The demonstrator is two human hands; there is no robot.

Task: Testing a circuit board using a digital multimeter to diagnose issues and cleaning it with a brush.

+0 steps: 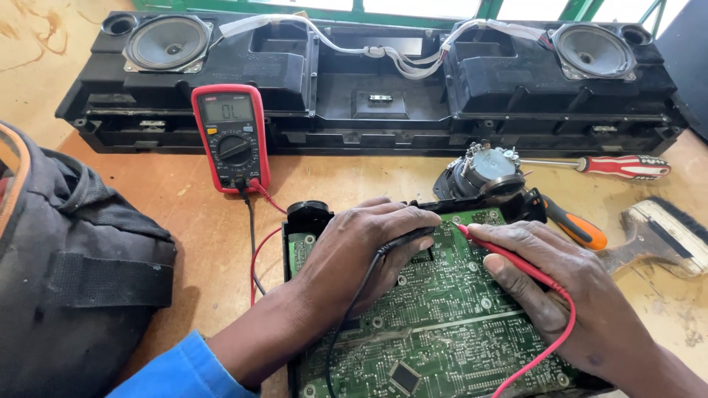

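A green circuit board (442,324) lies in front of me on the wooden table. My left hand (361,250) rests on the board and grips a black test probe (409,237), tip down on the board. My right hand (560,284) holds a red test probe (501,254), its tip touching the board near the top edge. Both leads run back to a red multimeter (231,137) standing behind the board, its display lit.
A long black speaker housing (383,96) with two round speakers spans the back. A small motor part (487,171), a red-handled screwdriver (619,166), an orange-handled tool (579,227) and a brush (667,232) lie to the right. A dark bag (66,258) sits left.
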